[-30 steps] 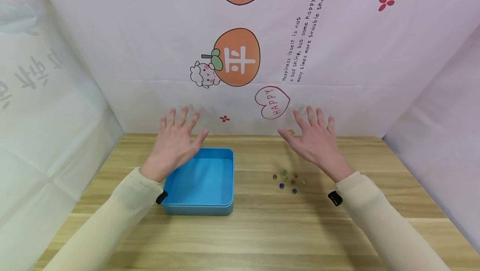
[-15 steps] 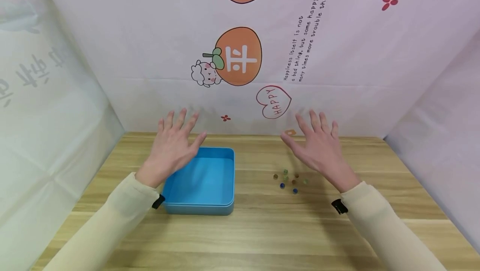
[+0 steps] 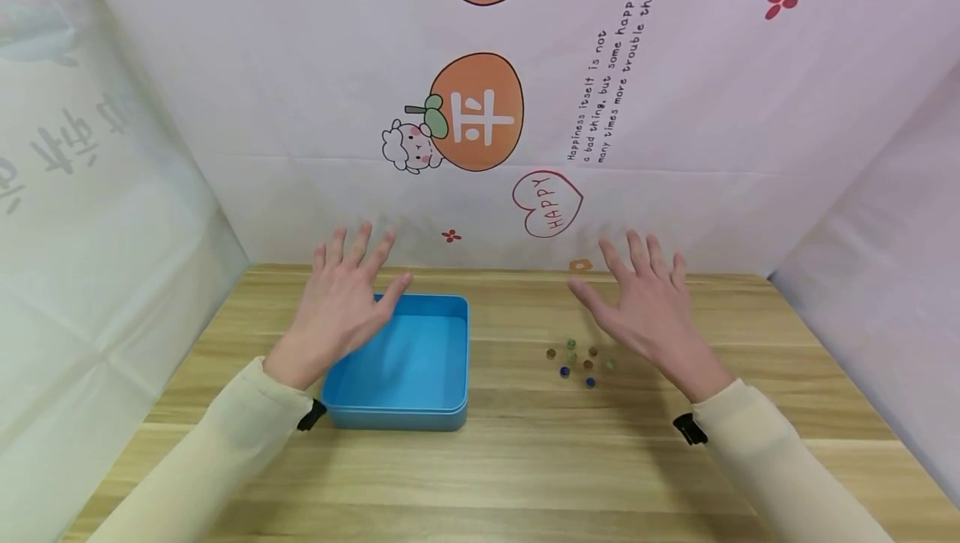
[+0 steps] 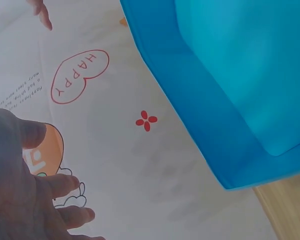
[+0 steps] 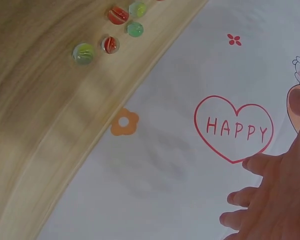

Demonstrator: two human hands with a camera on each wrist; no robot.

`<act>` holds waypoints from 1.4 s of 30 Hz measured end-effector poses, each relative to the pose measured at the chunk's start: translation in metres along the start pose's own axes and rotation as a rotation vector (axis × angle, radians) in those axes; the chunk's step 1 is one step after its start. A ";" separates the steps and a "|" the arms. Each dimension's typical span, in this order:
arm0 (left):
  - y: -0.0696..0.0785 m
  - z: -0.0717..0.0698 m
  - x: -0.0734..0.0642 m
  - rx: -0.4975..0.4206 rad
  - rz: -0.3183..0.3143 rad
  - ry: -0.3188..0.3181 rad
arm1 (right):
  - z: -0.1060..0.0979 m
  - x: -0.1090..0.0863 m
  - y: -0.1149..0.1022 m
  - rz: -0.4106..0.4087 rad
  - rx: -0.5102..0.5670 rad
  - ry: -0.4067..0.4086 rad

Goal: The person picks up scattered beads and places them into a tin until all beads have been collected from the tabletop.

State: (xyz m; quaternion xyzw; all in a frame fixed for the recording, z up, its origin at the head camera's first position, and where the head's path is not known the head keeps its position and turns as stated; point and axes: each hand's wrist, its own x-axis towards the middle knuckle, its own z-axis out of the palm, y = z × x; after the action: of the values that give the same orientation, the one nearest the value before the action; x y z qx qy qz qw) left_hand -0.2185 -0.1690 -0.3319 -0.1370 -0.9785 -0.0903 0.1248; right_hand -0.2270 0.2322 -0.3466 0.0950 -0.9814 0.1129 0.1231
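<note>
While the left hand (image 3: 337, 303) hovers splayed, the right (image 3: 651, 313) splays near marbles (image 3: 572, 357).

head view down over both hands (image 3: 337, 303) (image 3: 648, 309)

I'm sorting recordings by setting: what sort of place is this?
Probably an indoor tabletop recording booth, though the wider room is out of view: partly printed white sheeting closes off the far, left and right sides of a wood-grain table bearing an open blue rectangular box and small glass marbles.
</note>
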 end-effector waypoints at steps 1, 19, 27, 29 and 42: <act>0.000 0.000 -0.001 0.000 0.002 0.002 | 0.000 -0.001 0.000 -0.002 0.001 0.001; 0.002 0.003 -0.017 -0.035 0.000 0.034 | 0.006 -0.018 0.005 -0.028 0.021 0.036; 0.001 0.004 -0.027 -0.065 -0.014 0.030 | 0.009 -0.030 0.005 -0.035 0.043 0.061; 0.001 0.005 -0.030 -0.065 -0.011 0.034 | 0.009 -0.033 0.005 -0.033 0.049 0.065; 0.000 0.008 -0.048 -0.086 0.005 0.030 | 0.012 -0.051 0.008 -0.053 0.062 0.089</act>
State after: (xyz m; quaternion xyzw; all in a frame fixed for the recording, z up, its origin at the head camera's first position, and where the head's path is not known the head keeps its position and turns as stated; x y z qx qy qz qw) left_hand -0.1758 -0.1786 -0.3523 -0.1435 -0.9714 -0.1340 0.1335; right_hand -0.1823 0.2448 -0.3732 0.1198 -0.9681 0.1440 0.1664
